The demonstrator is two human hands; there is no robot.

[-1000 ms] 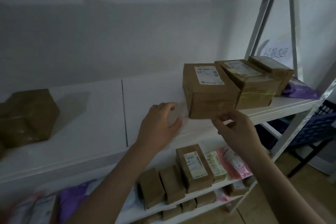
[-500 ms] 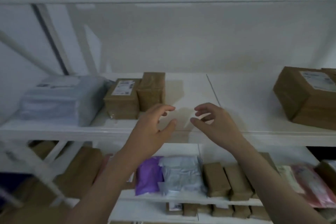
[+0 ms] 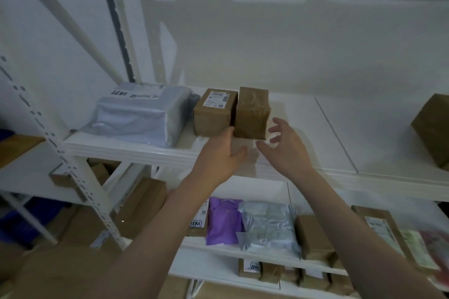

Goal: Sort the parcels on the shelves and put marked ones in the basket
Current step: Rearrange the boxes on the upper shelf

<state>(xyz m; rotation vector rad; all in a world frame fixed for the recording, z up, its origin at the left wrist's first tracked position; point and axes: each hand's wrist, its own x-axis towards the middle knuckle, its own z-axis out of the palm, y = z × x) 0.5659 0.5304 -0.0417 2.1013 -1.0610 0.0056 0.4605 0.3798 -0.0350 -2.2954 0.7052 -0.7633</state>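
Observation:
On the upper white shelf (image 3: 303,126) stand two brown boxes side by side: a labelled box (image 3: 213,111) and a plain taped box (image 3: 252,113). Left of them lies a grey poly-bag parcel (image 3: 141,114) with handwritten marks on top. My left hand (image 3: 218,155) reaches to the front of the two boxes, fingers relaxed, holding nothing. My right hand (image 3: 286,145) hovers just right of the plain box, fingers spread and empty. No basket is clearly visible.
Another brown box (image 3: 435,128) sits at the shelf's far right. The shelf below holds a purple bag (image 3: 224,222), a grey bag (image 3: 267,228) and several brown boxes, some with handwritten marks. A perforated white upright (image 3: 48,133) stands at left. Cardboard lies at bottom left.
My view has swung left along the shelf, away from the stacked boxes. Both hands have moved forward toward the two brown boxes, still empty.

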